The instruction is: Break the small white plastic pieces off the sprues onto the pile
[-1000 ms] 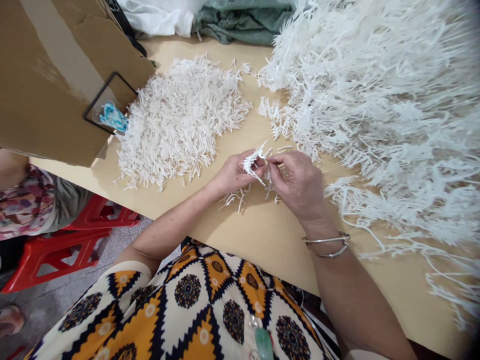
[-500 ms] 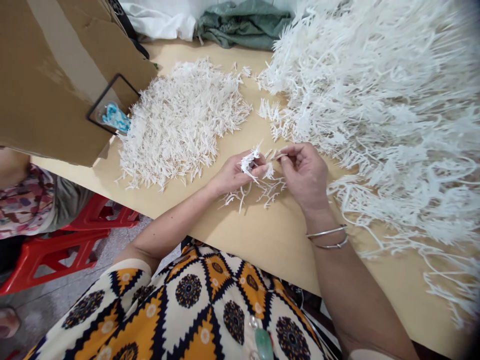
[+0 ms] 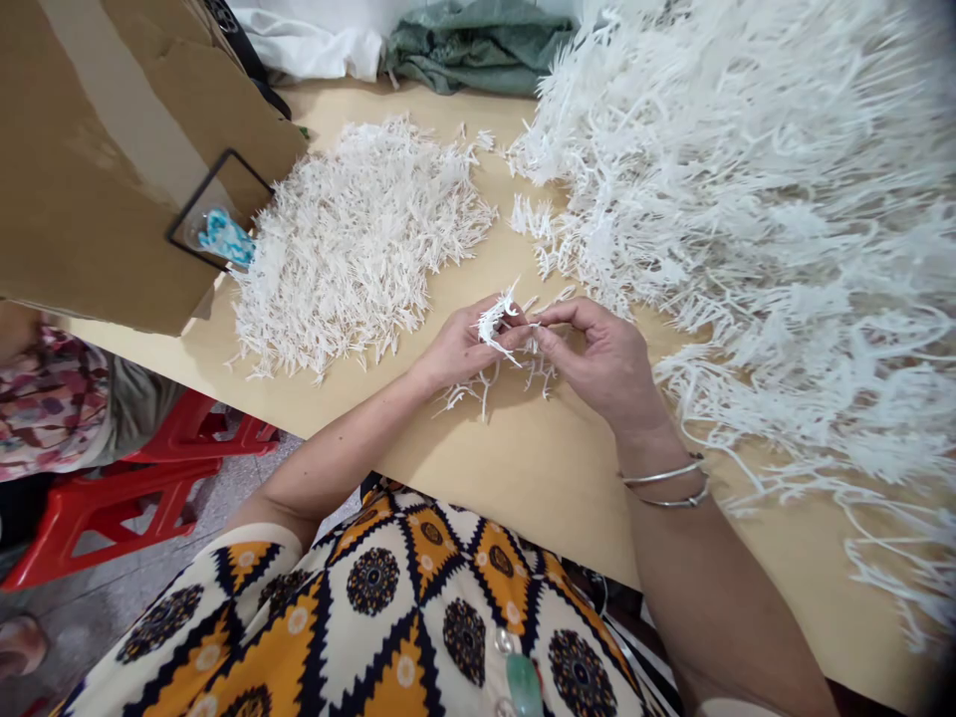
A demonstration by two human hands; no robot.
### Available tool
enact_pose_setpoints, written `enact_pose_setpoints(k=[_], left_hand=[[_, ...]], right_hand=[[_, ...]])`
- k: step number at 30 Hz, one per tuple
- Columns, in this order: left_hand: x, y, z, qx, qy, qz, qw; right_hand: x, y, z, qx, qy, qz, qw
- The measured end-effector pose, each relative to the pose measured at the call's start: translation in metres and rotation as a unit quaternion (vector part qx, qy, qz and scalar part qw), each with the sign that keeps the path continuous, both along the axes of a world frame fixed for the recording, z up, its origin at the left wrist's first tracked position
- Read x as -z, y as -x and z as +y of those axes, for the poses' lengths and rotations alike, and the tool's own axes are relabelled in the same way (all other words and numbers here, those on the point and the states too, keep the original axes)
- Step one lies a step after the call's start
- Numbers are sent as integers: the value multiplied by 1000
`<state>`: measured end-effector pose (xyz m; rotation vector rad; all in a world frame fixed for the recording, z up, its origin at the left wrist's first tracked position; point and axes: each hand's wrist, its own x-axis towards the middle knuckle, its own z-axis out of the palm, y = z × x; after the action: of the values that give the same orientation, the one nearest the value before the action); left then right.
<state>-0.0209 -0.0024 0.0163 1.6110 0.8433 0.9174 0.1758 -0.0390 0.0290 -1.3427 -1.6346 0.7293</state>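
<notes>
My left hand (image 3: 472, 344) is closed around a small white branching plastic piece (image 3: 496, 324), whose thin prongs stick out above the fingers. My right hand (image 3: 597, 354) meets it from the right, thumb and forefinger pinched at a thin white strand beside the left fingertips. Just what lies in that pinch is partly hidden. Beneath both hands, loose white branching strands (image 3: 467, 395) rest on the table. Beyond my left hand spreads a low heap of short white pieces (image 3: 365, 239).
A large pile of long white strands (image 3: 762, 219) covers the table's right side. At left stands a cardboard box (image 3: 112, 169) with a black wire frame and a blue-and-white item (image 3: 226, 237) against it. Green cloth (image 3: 478, 45) lies at the back. Another person sits near red stools (image 3: 112, 513).
My right hand has moved slightly left, bringing its pinched fingers against the left fingertips. The left hand stays nearly in place with its white piece.
</notes>
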Motion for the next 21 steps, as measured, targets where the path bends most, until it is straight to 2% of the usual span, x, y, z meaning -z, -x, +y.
enact_pose_setpoints(k=[7, 15, 19, 21], left_hand=[[0, -1, -1, 4, -1, 48, 999], [-4, 4, 5, 8, -3, 37, 999], [-4, 6, -1, 66, 9, 19, 998], [-3, 5, -3, 67, 16, 9, 998]], right_hand=[[7, 8, 1, 76, -80, -101, 989], [8, 25, 7, 133, 40, -48, 989], [13, 11, 17, 178, 21, -37, 983], [17, 2, 21, 183, 12, -25, 983]])
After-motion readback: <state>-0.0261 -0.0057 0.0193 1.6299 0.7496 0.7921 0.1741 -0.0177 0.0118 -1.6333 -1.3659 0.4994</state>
